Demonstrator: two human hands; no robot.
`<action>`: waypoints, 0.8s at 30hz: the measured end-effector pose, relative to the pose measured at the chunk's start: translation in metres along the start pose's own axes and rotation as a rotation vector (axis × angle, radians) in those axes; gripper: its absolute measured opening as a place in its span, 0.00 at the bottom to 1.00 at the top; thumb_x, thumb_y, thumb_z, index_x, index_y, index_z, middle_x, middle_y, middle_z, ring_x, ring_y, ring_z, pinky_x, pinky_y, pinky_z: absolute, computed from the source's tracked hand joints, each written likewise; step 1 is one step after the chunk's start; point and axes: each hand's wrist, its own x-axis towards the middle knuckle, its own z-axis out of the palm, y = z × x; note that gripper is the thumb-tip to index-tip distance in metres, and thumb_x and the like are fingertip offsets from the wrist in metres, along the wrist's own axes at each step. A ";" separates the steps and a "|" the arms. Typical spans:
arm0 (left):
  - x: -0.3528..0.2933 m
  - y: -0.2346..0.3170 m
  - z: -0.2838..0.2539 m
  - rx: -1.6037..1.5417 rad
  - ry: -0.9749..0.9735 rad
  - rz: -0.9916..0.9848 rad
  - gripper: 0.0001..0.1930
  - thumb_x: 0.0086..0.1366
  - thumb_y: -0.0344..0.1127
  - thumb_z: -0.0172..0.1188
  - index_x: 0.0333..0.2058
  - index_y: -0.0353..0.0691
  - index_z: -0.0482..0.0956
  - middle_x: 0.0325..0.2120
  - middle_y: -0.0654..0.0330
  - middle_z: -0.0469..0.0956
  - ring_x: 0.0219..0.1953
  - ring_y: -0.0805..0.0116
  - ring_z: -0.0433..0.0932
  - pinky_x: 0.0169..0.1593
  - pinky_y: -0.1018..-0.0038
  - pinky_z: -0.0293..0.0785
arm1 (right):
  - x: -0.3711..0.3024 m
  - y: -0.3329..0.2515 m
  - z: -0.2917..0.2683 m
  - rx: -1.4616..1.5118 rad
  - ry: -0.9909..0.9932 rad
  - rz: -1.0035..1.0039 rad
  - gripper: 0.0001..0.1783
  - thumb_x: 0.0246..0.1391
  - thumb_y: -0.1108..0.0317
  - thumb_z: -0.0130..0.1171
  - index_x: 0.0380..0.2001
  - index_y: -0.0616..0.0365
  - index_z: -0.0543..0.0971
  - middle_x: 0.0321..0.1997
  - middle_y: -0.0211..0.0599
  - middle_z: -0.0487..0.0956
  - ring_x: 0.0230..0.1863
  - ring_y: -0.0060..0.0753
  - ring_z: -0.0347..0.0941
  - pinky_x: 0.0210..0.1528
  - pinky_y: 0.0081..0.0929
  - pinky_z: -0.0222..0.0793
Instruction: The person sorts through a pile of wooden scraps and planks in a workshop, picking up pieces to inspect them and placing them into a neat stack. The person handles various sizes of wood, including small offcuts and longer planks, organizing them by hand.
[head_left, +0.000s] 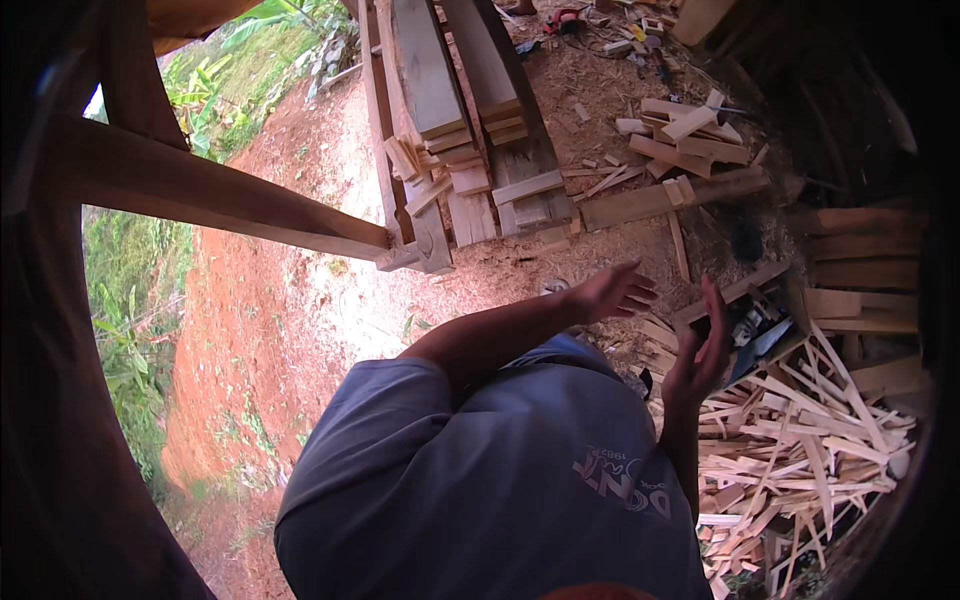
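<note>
My left hand (612, 291) is held out in front of my body, its fingers stretched to the right and nothing in it. My right hand (698, 352) is raised a short way to its right, fingers upright and thumb apart, also holding nothing. A gap separates the two hands. Just beyond the right hand sits an open wooden box (742, 283) with dark and metal items (757, 338) inside, too unclear to name. Ahead of the left hand, a stick (679, 245) leans near a long board (640, 205) on the ground.
Long planks (430, 75) and short offcuts (470, 178) lie on a wooden bench ahead. A post (220, 195) slants in from the left. Wood pieces (700, 140) lie at the far right, and a heap of scrap strips (790, 440) at the near right. Sawdust covers the ground.
</note>
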 end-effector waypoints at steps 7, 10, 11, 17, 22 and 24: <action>0.030 0.030 0.055 -0.368 0.297 0.161 0.47 0.69 0.75 0.37 0.62 0.34 0.70 0.66 0.47 0.68 0.64 0.48 0.71 0.71 0.49 0.55 | -0.016 0.156 0.038 -0.891 -0.510 0.086 0.42 0.63 0.49 0.54 0.75 0.52 0.55 0.75 0.53 0.62 0.75 0.64 0.54 0.72 0.66 0.49; -0.025 0.069 0.026 -0.140 0.100 0.255 0.33 0.74 0.62 0.46 0.59 0.36 0.74 0.61 0.50 0.74 0.60 0.54 0.75 0.66 0.57 0.66 | -0.082 0.278 0.008 -0.561 -0.957 0.681 0.37 0.60 0.46 0.60 0.66 0.58 0.70 0.67 0.56 0.72 0.69 0.55 0.67 0.71 0.45 0.60; -0.037 0.076 0.014 0.018 0.107 0.275 0.30 0.75 0.58 0.49 0.60 0.36 0.74 0.60 0.51 0.74 0.60 0.56 0.75 0.64 0.59 0.68 | -0.095 0.287 0.001 -0.509 -1.085 0.788 0.37 0.59 0.44 0.62 0.63 0.60 0.74 0.65 0.55 0.74 0.68 0.51 0.69 0.70 0.42 0.62; -0.139 0.098 -0.114 0.688 1.329 1.170 0.15 0.64 0.30 0.67 0.36 0.37 0.65 0.38 0.55 0.67 0.41 0.62 0.70 0.47 0.67 0.69 | -0.191 0.333 -0.020 -0.222 -0.848 1.095 0.33 0.59 0.41 0.62 0.57 0.56 0.80 0.52 0.45 0.83 0.52 0.44 0.81 0.56 0.42 0.73; -0.214 0.148 -0.261 0.805 1.892 0.509 0.27 0.58 0.42 0.72 0.45 0.29 0.70 0.46 0.42 0.71 0.51 0.44 0.71 0.56 0.60 0.69 | -0.194 0.323 -0.015 -0.119 -0.675 1.376 0.32 0.60 0.42 0.62 0.57 0.56 0.79 0.50 0.43 0.83 0.50 0.42 0.81 0.54 0.41 0.74; -0.218 0.178 -0.278 0.663 1.848 0.320 0.34 0.57 0.49 0.72 0.50 0.26 0.70 0.51 0.38 0.72 0.55 0.43 0.71 0.58 0.61 0.71 | -0.193 0.322 -0.015 -0.094 -0.629 1.421 0.32 0.60 0.43 0.62 0.57 0.56 0.79 0.50 0.43 0.83 0.49 0.41 0.81 0.53 0.41 0.74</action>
